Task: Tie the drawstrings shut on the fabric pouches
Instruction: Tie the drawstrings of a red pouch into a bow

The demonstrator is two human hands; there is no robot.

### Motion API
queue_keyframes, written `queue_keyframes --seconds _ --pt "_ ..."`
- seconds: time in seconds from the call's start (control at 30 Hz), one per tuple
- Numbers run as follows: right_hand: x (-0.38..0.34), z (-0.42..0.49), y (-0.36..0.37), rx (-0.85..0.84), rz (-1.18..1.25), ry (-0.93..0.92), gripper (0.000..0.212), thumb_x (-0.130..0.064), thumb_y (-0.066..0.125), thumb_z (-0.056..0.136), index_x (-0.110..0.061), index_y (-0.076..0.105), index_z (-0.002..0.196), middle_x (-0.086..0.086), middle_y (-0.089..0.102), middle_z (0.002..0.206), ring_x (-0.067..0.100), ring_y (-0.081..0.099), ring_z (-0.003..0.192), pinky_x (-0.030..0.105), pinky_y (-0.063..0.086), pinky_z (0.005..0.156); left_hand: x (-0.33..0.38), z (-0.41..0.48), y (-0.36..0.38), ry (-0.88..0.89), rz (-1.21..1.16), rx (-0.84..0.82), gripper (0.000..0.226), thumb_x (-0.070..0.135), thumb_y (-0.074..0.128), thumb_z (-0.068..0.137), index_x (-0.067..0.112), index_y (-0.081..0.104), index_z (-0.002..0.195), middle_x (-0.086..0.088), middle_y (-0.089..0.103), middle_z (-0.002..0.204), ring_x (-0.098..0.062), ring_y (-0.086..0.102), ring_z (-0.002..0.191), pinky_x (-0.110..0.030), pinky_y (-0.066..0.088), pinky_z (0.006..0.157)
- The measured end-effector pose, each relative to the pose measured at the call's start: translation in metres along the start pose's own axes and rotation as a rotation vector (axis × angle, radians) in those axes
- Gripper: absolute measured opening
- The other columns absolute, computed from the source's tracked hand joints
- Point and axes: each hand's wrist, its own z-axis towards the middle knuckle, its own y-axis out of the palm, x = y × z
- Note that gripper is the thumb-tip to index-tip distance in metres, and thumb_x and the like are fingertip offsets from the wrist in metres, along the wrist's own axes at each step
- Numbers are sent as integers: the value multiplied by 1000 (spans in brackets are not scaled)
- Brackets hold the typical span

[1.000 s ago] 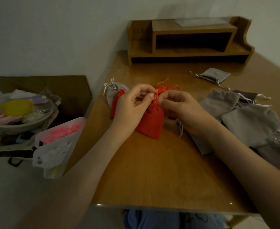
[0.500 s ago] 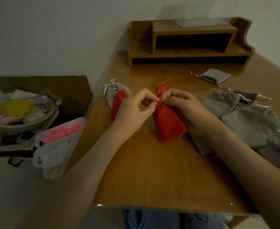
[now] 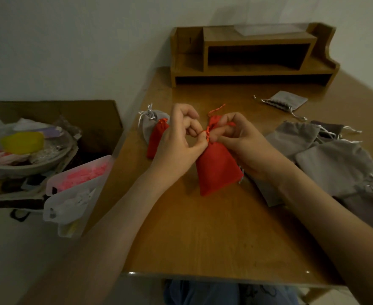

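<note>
A red fabric pouch (image 3: pixel 216 170) lies on the wooden table (image 3: pixel 203 238), its neck gathered. My left hand (image 3: pixel 179 146) pinches the orange drawstring (image 3: pixel 207 134) at the neck with thumb and forefinger. My right hand (image 3: pixel 242 144) pinches the same cord from the right, fingers curled over the pouch's top. A loose end of the string (image 3: pixel 217 108) curls up behind. To the left lie a second red pouch (image 3: pixel 156 137) and a grey pouch (image 3: pixel 147 122) with a tied silver cord.
Several grey pouches (image 3: pixel 335 164) are heaped on the right, one small grey pouch (image 3: pixel 284 101) further back. A wooden desk shelf (image 3: pixel 253 56) stands at the table's far edge. Left of the table are a clear plastic box (image 3: pixel 77 188) and a cluttered bowl (image 3: pixel 24 150).
The red pouch swung from pointing down-left to down-right and settled on the table. Both hands stayed at its neck, working the drawstring.
</note>
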Motion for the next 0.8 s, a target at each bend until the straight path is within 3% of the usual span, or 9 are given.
queue_keyframes --seconds 0.23,0.37,0.6,0.8 --pt "-2 -1 2 -99 47 99 14 4 52 90 -7 57 83 8 58 74 5 57 54 14 47 50 6 -1 3 30 -33 7 36 8 59 83 33 38 97 -4 59 74 -17 59 74 -21 44 72" --pt "1 -1 -1 -120 -58 53 10 -2 52 91 -7 57 84 9 58 76 10 55 60 18 47 55 6 0 0 60 36 -27 24 9 59 86 29 50 95 9 58 84 -8 57 81 -17 43 75" --pt "2 -3 2 -77 -109 -72 13 -20 60 81 -9 55 79 6 55 64 5 48 45 13 37 41 6 2 -3 19 -72 -16 23 9 59 90 32 60 92 12 64 89 -5 61 88 -21 48 79" --pt "5 -2 5 -76 -17 -97 16 -24 58 79 -8 54 80 -4 60 62 7 53 53 17 44 52 7 2 -1 -3 -175 14 22 8 59 89 30 61 92 13 65 89 -7 63 89 -21 48 80"
